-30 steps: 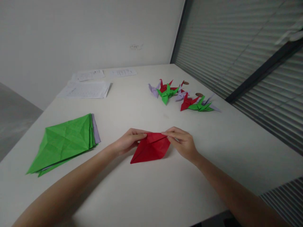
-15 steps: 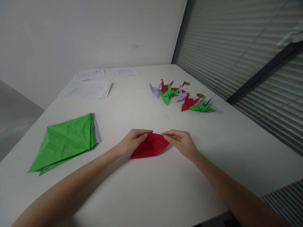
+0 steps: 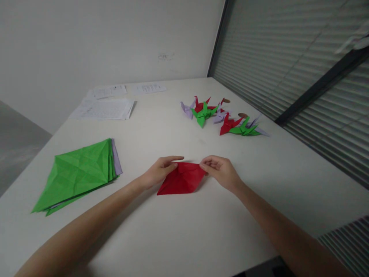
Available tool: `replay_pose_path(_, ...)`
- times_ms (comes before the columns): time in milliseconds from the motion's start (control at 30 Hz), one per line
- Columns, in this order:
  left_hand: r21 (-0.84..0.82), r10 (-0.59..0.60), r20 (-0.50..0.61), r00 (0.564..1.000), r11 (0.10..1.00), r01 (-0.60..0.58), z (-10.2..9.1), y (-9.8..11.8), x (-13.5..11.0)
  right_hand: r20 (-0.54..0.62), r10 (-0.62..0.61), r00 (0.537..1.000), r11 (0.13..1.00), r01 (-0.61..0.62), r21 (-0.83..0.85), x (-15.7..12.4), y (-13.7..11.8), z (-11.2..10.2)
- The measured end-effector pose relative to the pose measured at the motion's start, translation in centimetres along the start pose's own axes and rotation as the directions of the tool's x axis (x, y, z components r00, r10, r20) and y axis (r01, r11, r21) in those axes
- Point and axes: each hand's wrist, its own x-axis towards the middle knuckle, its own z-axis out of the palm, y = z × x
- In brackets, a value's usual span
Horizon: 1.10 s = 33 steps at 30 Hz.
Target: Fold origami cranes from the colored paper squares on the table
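Note:
A partly folded sheet of red origami paper (image 3: 184, 179) lies at the front middle of the table, its top edge lifted slightly. My left hand (image 3: 160, 171) holds its upper left edge, thumb on the paper and index finger stretched out past it. At the upper right corner my right hand (image 3: 220, 171) pinches the paper between thumb and fingers. The left hand's lower fingers are hidden behind the paper. To the left lies a stack of creased green paper (image 3: 80, 169) with some purple sheets (image 3: 116, 157) among it.
Folded cranes in green (image 3: 204, 114), red (image 3: 229, 124) and purple (image 3: 188, 110) cluster at the back right, with brown round pieces (image 3: 242, 115) near them. Printed sheets (image 3: 105, 109) lie at the back left. A window with blinds (image 3: 282, 57) borders the table's right side.
The red paper has opened out wider and flatter. My left index finger has lifted off its top edge, and the right fingers have closed more tightly at the right corner.

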Motion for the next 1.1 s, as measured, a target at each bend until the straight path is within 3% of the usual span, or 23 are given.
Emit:
replay_pose_path(67, -0.022, -0.052, -0.014, 0.999, 0.998, 0.052, 0.0, -0.2, -0.1, 0.045, -0.144, 0.989, 0.989, 0.145, -0.037, -0.4, -0.5, -0.1)
replay_pose_path(133, -0.024, -0.076, -0.002, 0.997, 0.997, 0.076, 0.0, -0.1, -0.2, 0.178, -0.335, 0.925, 0.917, 0.363, -0.164, -0.9, -1.0, -0.5)
replay_pose_path(233, 0.122, -0.015, 0.024, 1.0, 0.992, 0.012, -0.2, 0.3, -0.3, 0.354, -0.523, 0.775, 0.649, 0.632, -0.423, -1.6, -1.6, -0.8)
replay_pose_path(300, 0.266, 0.045, 0.066, 0.997, 0.962, -0.061, -0.3, 0.3, -0.2, 0.4, -0.577, 0.712, 0.492, 0.694, -0.525, -2.0, -2.1, -0.7)
replay_pose_path(433, 0.436, 0.117, 0.201, 0.973, 0.878, -0.195, -0.1, 0.7, -0.4, 0.486, -0.576, 0.657, 0.336, 0.733, -0.592, -2.5, -3.0, 0.0)
replay_pose_path(500, 0.57, 0.228, 0.163, 0.96, 0.772, -0.28, 0.0, 1.5, -1.0, 0.509, -0.559, 0.655, 0.302, 0.732, -0.61, -2.4, -3.1, 0.2)
replay_pose_path(567, 0.781, 0.419, 0.098, 0.902, 0.529, -0.331, 0.2, 2.8, -1.9, 0.501, -0.547, 0.671, 0.298, 0.715, -0.633, -2.3, -3.1, 0.2)
replay_pose_path(633, 0.871, 0.505, 0.232, 0.831, 0.272, -0.409, 0.3, 4.1, -2.9, 0.481, -0.539, 0.692, 0.305, 0.692, -0.654, -2.1, -2.8, 0.1)
replay_pose_path(700, 0.808, 0.437, 0.484, 0.758, 0.111, -0.579, 0.6, 4.6, -3.5, 0.465, -0.527, 0.711, 0.309, 0.671, -0.675, -2.0, -2.5, -0.1)
replay_pose_path(767, 0.757, 0.347, 0.604, 0.718, 0.034, -0.653, 0.9, 4.3, -3.5, 0.454, -0.499, 0.738, 0.301, 0.639, -0.708, -1.8, -2.1, -0.1)
replay_pose_path(867, 0.779, 0.322, 0.612, 0.723, -0.089, -0.62, 1.4, 2.8, -2.8, 0.45, -0.454, 0.769, 0.259, 0.597, -0.759, -1.8, -1.8, 0.0)
replay_pose_path(967, 0.771, 0.343, 0.632, 0.695, -0.194, -0.606, 1.6, 2.0, -2.3, 0.497, -0.419, 0.76, 0.22, 0.616, -0.756, -2.1, -2.0, 0.4)
replay_pose_path(1100, 0.767, 0.386, 0.639, 0.666, -0.248, -0.592, 1.9, 2.2, -2.4, 0.567, -0.366, 0.738, 0.228, 0.661, -0.715, -2.4, -2.3, 1.1)
